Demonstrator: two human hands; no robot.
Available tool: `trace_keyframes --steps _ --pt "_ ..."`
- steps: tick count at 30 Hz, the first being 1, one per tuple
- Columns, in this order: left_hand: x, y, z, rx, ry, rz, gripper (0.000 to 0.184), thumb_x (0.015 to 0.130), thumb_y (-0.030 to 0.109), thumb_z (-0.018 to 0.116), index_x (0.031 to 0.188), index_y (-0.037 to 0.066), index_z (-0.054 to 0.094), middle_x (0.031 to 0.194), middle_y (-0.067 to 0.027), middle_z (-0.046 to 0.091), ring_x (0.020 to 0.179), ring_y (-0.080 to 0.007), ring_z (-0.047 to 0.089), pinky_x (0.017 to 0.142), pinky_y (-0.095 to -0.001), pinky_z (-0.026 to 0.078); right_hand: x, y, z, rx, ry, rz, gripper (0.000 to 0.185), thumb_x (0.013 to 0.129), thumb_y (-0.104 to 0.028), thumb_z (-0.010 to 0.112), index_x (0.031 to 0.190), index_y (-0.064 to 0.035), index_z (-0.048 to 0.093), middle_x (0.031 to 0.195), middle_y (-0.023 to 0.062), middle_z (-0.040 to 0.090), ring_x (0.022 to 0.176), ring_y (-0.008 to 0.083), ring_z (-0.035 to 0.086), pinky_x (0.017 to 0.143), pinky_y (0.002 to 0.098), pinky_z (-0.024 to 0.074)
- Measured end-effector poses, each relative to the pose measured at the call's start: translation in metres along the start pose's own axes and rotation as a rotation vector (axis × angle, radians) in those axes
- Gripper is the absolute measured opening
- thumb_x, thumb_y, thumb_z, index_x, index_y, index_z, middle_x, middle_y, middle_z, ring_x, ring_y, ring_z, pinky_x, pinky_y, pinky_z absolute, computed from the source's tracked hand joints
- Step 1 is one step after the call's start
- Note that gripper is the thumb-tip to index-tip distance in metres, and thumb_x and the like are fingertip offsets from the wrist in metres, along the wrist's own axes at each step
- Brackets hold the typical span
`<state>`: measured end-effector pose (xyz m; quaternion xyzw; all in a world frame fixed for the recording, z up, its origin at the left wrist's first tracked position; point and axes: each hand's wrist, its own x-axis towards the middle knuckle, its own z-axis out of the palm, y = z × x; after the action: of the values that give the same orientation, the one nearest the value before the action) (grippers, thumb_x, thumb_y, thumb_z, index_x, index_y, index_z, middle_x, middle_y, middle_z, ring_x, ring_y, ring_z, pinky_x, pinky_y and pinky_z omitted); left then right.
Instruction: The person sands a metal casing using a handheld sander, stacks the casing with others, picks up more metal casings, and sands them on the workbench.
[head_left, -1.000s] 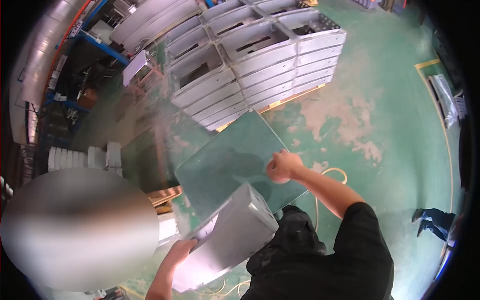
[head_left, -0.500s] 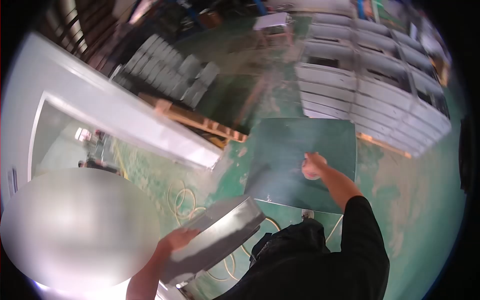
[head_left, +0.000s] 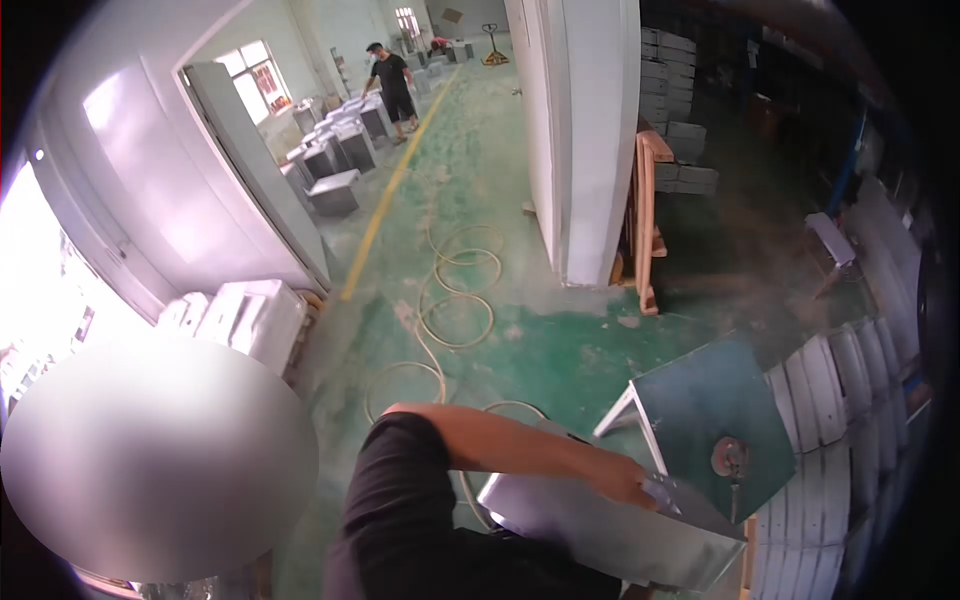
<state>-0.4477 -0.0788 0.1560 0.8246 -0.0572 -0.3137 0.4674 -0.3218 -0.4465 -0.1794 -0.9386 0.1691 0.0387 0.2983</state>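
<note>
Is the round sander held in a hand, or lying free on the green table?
Lying free: the round sander is on the green table, and no hand touches it; the left hand is on the metal box.

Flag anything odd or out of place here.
The pale hose: it lies in loose, untidy loops on the green floor, passing close to the metal box held by the left hand. Possibly a trip hazard. No spill or clear damage stands out otherwise.
</note>
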Motion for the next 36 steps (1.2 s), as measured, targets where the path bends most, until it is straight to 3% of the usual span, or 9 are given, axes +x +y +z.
trace_keyframes --steps 5,9,14,18,24,26,30,33,36 --pt "0.104 0.026 0.077 0.0 -0.144 0.372 0.068 0.09 0.063 0.063 0.082 -0.004 0.073 0.07 -0.0125 0.065 0.066 -0.0224 0.062 0.061 -0.0392 0.049 -0.051 0.046 -0.032 0.089 -0.006 0.061 0.07 0.089 -0.037 0.069 0.142 0.0015 0.045 0.134 0.0193 0.056 0.122 0.0321 0.055 0.101 0.0454 0.0457" --pt "0.106 0.114 0.111 0.172 -0.362 0.4 0.071 0.079 0.064 0.073 0.089 -0.006 0.071 0.073 -0.0187 0.068 0.071 -0.0304 0.068 0.067 -0.0432 0.051 -0.084 0.1 -0.07 0.182 0.035 0.14 0.066 0.09 -0.031 0.069 0.141 0.0027 0.045 0.13 0.0192 0.058 0.118 0.0304 0.057 0.099 0.0434 0.0469" --pt "0.144 0.187 0.171 0.302 -0.467 0.615 0.07 0.08 0.063 0.072 0.093 -0.006 0.072 0.08 -0.0207 0.07 0.079 -0.036 0.07 0.07 -0.0445 0.052 -0.139 0.204 -0.124 0.36 0.121 0.334 0.061 0.091 -0.024 0.068 0.139 0.0043 0.045 0.125 0.0192 0.061 0.113 0.0283 0.059 0.096 0.0409 0.0484" --pt "0.197 0.252 0.222 0.445 -0.685 0.589 0.069 0.085 0.064 0.067 0.106 -0.002 0.071 0.098 -0.0222 0.071 0.093 -0.0367 0.068 0.079 -0.044 0.051 -0.161 0.276 -0.157 0.514 0.184 0.473 0.057 0.091 -0.019 0.068 0.138 0.0055 0.045 0.121 0.0191 0.063 0.109 0.0266 0.061 0.094 0.0389 0.0496" --pt "0.286 0.316 0.338 0.478 -0.71 0.567 0.068 0.095 0.063 0.053 0.117 -0.001 0.064 0.095 -0.0211 0.07 0.088 -0.0355 0.067 0.078 -0.0442 0.05 -0.136 0.383 -0.275 0.772 0.467 0.609 0.052 0.092 -0.01 0.067 0.136 0.0073 0.045 0.116 0.019 0.066 0.103 0.0241 0.063 0.091 0.0359 0.0514" --pt "0.321 0.33 0.365 0.407 -0.727 0.517 0.072 0.097 0.065 0.047 0.121 -0.001 0.062 0.098 -0.0212 0.069 0.092 -0.0347 0.066 0.084 -0.0433 0.05 -0.112 0.401 -0.351 0.794 0.677 0.559 0.051 0.093 -0.008 0.067 0.136 0.0079 0.045 0.114 0.019 0.067 0.102 0.0232 0.064 0.09 0.0349 0.052" --pt "0.399 0.31 0.425 -0.421 -0.615 0.702 0.063 0.095 0.063 0.055 0.103 0.001 0.062 0.088 -0.0133 0.068 0.079 -0.0263 0.066 0.071 -0.0394 0.052 -0.073 0.384 -0.548 0.67 1.089 0.234 0.048 0.093 -0.002 0.066 0.135 0.0092 0.045 0.11 0.019 0.068 0.098 0.0216 0.066 0.087 0.0329 0.0532" --pt "0.45 0.324 0.459 -0.912 -0.752 0.64 0.038 0.099 0.039 0.055 0.106 0.002 0.061 0.096 -0.0179 0.068 0.09 -0.031 0.067 0.084 -0.0423 0.054 -0.054 0.331 -0.662 0.729 1.039 -0.21 0.056 0.089 0.003 0.068 0.138 0.0035 0.042 0.104 0.0157 0.067 0.096 0.0208 0.064 0.084 0.0295 0.0522" --pt "0.481 0.35 0.484 -1.17 -0.662 0.45 0.024 0.103 0.023 0.051 0.113 0.002 0.058 0.106 -0.021 0.068 0.105 -0.0361 0.067 0.098 -0.0459 0.054 -0.005 0.351 -0.695 0.655 0.759 -0.267 0.054 0.083 0.001 0.071 0.133 0.0015 0.05 0.098 0.0116 0.066 0.09 0.0184 0.062 0.081 0.0302 0.051"
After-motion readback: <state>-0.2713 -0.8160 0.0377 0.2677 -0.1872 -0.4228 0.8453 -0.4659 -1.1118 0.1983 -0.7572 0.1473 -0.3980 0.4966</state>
